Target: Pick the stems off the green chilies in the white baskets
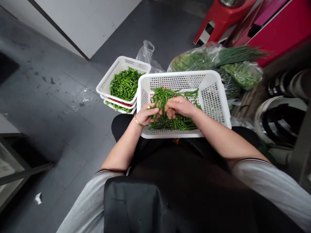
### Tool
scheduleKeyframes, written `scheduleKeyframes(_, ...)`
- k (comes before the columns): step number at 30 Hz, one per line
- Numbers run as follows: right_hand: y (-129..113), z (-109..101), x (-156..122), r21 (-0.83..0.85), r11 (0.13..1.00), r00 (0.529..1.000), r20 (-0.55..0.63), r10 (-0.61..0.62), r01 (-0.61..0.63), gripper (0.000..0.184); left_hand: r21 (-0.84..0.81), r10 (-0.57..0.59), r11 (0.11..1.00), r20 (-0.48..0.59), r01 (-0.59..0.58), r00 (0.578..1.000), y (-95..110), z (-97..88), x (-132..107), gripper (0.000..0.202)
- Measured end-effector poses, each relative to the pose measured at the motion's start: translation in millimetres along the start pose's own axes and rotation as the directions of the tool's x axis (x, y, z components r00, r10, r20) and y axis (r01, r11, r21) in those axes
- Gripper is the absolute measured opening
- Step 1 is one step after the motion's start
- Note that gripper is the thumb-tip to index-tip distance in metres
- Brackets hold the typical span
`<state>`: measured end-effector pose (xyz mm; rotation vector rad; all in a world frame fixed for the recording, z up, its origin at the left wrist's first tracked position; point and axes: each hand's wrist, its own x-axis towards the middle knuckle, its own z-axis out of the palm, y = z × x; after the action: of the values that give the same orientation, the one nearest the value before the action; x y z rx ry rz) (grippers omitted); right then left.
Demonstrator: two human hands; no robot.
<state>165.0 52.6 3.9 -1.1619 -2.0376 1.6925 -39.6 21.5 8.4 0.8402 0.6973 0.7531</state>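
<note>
A white perforated plastic basket (213, 97) rests across my lap, with long green chili peppers (175, 94) spread over its bottom. Over its left side, my left hand (147, 115) is closed around a few green chili peppers (155, 112), the thumb lying on top of them. My right hand (178, 106) hovers just to the right, above the peppers in the basket. Its fingers are curled inward and pressed together; whatever they pinch, if anything, is hidden. A gold bracelet circles my left wrist.
Left of the lap basket stand stacked smaller white baskets (108, 79), the top one holding green chilies (125, 84); red ones show beneath. Bagged greens (194, 60) lie beyond, near a red stool (216, 19). Pots and bowls (282, 119) crowd the right side. Grey floor tiles (73, 129) extend left.
</note>
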Motion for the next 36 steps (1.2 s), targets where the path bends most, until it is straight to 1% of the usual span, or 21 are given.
scheduleKeyframes(1,8,6,7,-0.171,0.982,0.995,0.039,0.089,-0.081,0.055,-0.043,0.02,0.999,-0.006,-0.02,1.0,0,-4.5,-2,0.039)
scheduleKeyframes(2,15,13,14,-0.366,0.918,0.982,0.054,0.183,-0.151,0.054,-0.067,0.03,0.997,-0.012,-0.03,0.999,1,-9.4,-4,0.039)
scheduleKeyframes(4,28,31,28,-0.68,0.705,0.956,0.022,0.291,-0.199,0.048,-0.047,0.019,0.999,-0.036,-0.021,0.999,2,-18.1,-7,0.04)
scheduleKeyframes(6,34,46,38,-0.817,0.552,0.944,0.029,0.327,-0.166,0.036,0.079,0.0,0.997,-0.11,0.009,0.994,0,-22.8,-5,0.039)
scheduleKeyframes(8,32,49,42,-0.849,0.508,0.936,0.047,0.349,-0.147,0.028,0.321,0.035,0.946,-0.208,0.035,0.977,-5,-22.4,1,0.033)
scheduleKeyframes(10,24,37,37,-0.825,0.546,0.949,0.038,0.312,-0.147,0.023,0.61,0.113,0.79,-0.246,0.063,0.963,-11,-17.7,11,0.027)
scheduleKeyframes(12,12,16,24,-0.719,0.685,0.975,0.045,0.217,-0.119,0.022,0.79,0.17,0.61,-0.206,0.061,0.964,-14,-10.7,20,0.021)
scheduleKeyframes(13,6,5,16,-0.614,0.785,0.985,0.066,0.159,-0.086,0.023,0.819,0.183,0.572,-0.178,0.042,0.967,-13,-7.1,23,0.017)
scheduleKeyframes(14,0,-6,7,-0.473,0.88,0.992,0.084,0.096,-0.045,0.025,0.811,0.193,0.585,-0.152,0.01,0.969,-11,-3.8,25,0.015)
scheduleKeyframes(16,-9,-22,-8,-0.165,0.986,0.998,0.061,-0.002,0.012,0.029,0.696,0.181,0.716,-0.105,-0.058,0.978,-3,0.6,25,0.019)
scheduleKeyframes(18,-9,-28,-14,-0.013,1.0,1.0,0.014,-0.002,0.003,0.033,0.503,0.118,0.862,-0.077,-0.064,0.99,5,1.5,22,0.027)
scheduleKeyframes(19,-6,-26,-13,-0.049,0.997,0.999,0.006,0.053,-0.052,0.036,0.41,0.08,0.911,-0.076,-0.042,0.994,8,0.8,20,0.03)
scheduleKeyframes(20,0,-21,-9,-0.16,0.977,0.99,-0.001,0.14,-0.138,0.039,0.327,0.052,0.945,-0.091,-0.019,0.994,10,-0.7,19,0.032)
scheduleKeyframes(21,7,-13,-4,-0.319,0.919,0.97,-0.012,0.242,-0.233,0.043,0.254,0.034,0.967,-0.125,-0.001,0.992,10,-2.6,18,0.032)
scheduleKeyframes(23,22,7,10,-0.641,0.684,0.915,-0.076,0.396,-0.349,0.046,0.135,0.0,0.99,-0.229,0.031,0.973,7,-7.2,17,0.03)
scheduleKeyframes(25,34,25,22,-0.799,0.506,0.898,-0.094,0.429,-0.325,0.038,0.058,-0.066,0.994,-0.324,0.089,0.944,0,-11.5,17,0.029)
scheduleKeyframes(27,38,32,26,-0.842,0.457,0.903,-0.077,0.423,-0.286,0.032,0.023,-0.16,0.983,-0.395,0.184,0.905,-10,-13.6,18,0.028)
scheduleKeyframes(30,28,20,18,-0.837,0.489,0.941,-0.083,0.329,-0.245,0.035,-0.025,-0.275,0.955,-0.446,0.295,0.852,-26,-8.6,26,0.033)
scheduleKeyframes(32,15,5,7,-0.817,0.555,0.979,-0.055,0.195,-0.156,0.034,-0.072,-0.304,0.951,-0.408,0.302,0.861,-33,1.0,34,0.04)
scheduleKeyframes(34,4,-7,-3,-0.734,0.671,0.994,-0.051,0.1,-0.105,0.027,-0.056,-0.229,0.972,-0.402,0.226,0.886,-35,13.8,41,0.042)
scheduleKeyframes(36,-2,-13,-10,-0.511,0.842,0.985,-0.078,0.153,-0.171,0.023,0.104,-0.035,0.99,-0.459,0.093,0.888,-32,26.5,42,0.036)
